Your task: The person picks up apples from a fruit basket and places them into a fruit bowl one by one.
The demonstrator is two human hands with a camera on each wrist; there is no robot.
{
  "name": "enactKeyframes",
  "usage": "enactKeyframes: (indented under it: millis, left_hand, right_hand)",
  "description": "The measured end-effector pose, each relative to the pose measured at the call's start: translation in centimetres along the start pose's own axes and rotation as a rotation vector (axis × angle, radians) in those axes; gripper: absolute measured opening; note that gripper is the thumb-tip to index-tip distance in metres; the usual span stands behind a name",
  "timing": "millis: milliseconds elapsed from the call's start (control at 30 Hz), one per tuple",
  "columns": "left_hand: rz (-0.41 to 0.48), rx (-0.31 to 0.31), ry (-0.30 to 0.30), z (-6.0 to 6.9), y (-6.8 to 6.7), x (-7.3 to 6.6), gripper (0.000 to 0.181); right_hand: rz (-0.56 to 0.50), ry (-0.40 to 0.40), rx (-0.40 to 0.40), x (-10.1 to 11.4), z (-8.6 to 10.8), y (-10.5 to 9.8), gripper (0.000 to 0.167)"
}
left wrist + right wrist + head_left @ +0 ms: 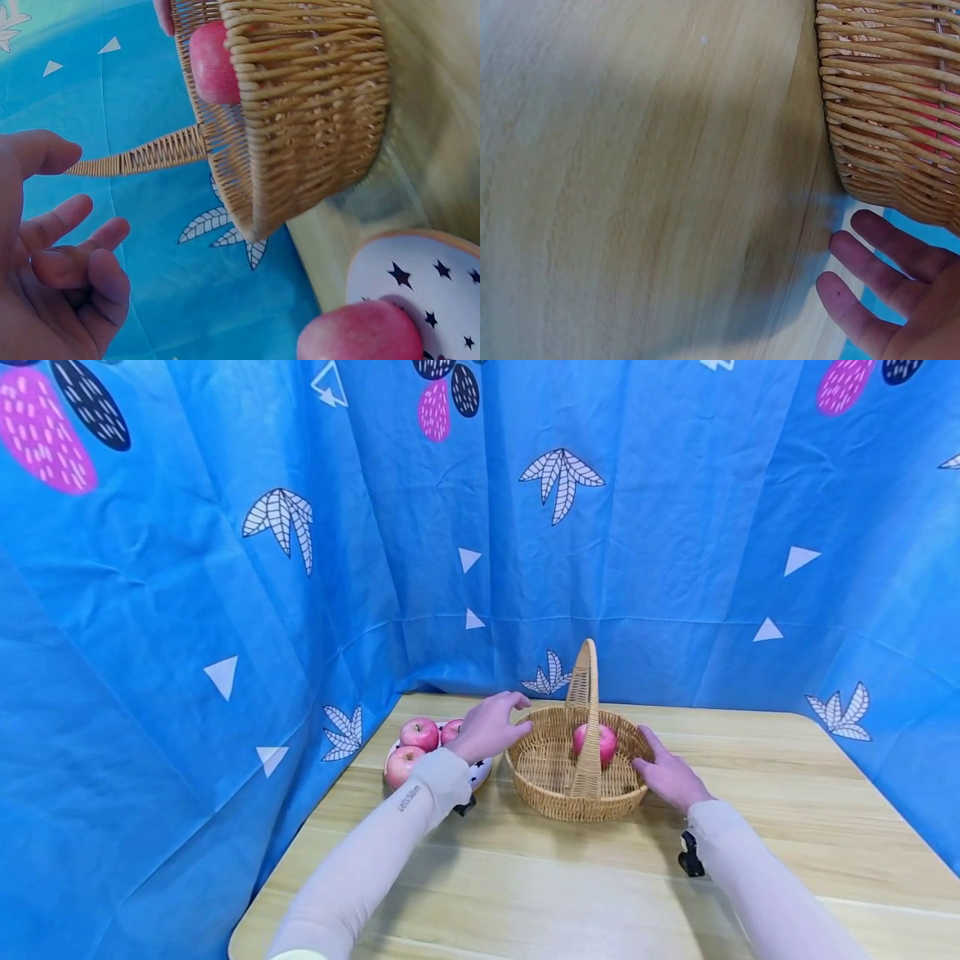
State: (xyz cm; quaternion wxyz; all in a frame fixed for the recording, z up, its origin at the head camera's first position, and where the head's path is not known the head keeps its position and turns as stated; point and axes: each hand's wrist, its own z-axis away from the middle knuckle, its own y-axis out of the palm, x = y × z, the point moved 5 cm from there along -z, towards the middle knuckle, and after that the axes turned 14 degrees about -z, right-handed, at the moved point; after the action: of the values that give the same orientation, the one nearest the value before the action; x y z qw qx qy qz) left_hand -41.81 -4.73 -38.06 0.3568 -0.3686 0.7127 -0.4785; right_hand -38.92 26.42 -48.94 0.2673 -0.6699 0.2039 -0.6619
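A wicker basket (558, 810) with a tall arched handle (590, 677) stands upright on the table, and one red apple (602, 743) lies inside it. My left hand (491, 727) hovers between the basket's left rim and a plate of apples, its fingers loosely bent around nothing; in the left wrist view the hand (67, 262) is apart from the basket wall. At the basket's right side is my right hand (671, 777), thumb and fingers spread along the rim. In the right wrist view its straight fingers (881, 270) lie beside the wicker; whether they touch it is unclear.
A white plate with black stars (480, 772) sits left of the basket, partly hidden by my left arm. Several apples (418, 735) lie on it. The wooden table (570, 893) meets a blue patterned curtain (652, 568) at the back and left.
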Motion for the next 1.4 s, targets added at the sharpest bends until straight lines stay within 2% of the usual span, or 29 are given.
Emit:
enactKeyframes:
  millis: [433, 933, 1100, 1400]
  left_hand:
    - [-0.014, 0.011, 0.003, -1.8, 0.3, -2.0, 0.036]
    - [-0.019, 0.076, -0.003, -3.3, 1.6, -3.2, 0.043]
    - [-0.028, 0.092, 0.016, -3.9, 2.0, -3.7, 0.042]
    - [-0.091, 0.12, 0.059, -4.9, 2.6, -5.6, 0.042]
  right_hand:
    - [-0.004, 0.003, 0.001, 0.2, 0.3, -0.1, 0.076]
    - [-0.002, -0.004, -0.004, 0.2, 0.3, -0.1, 0.076]
    - [-0.012, -0.004, -0.004, 0.3, 0.3, -0.1, 0.076]
    - [-0.002, 0.0, -0.005, 0.0, 0.1, 0.0, 0.076]
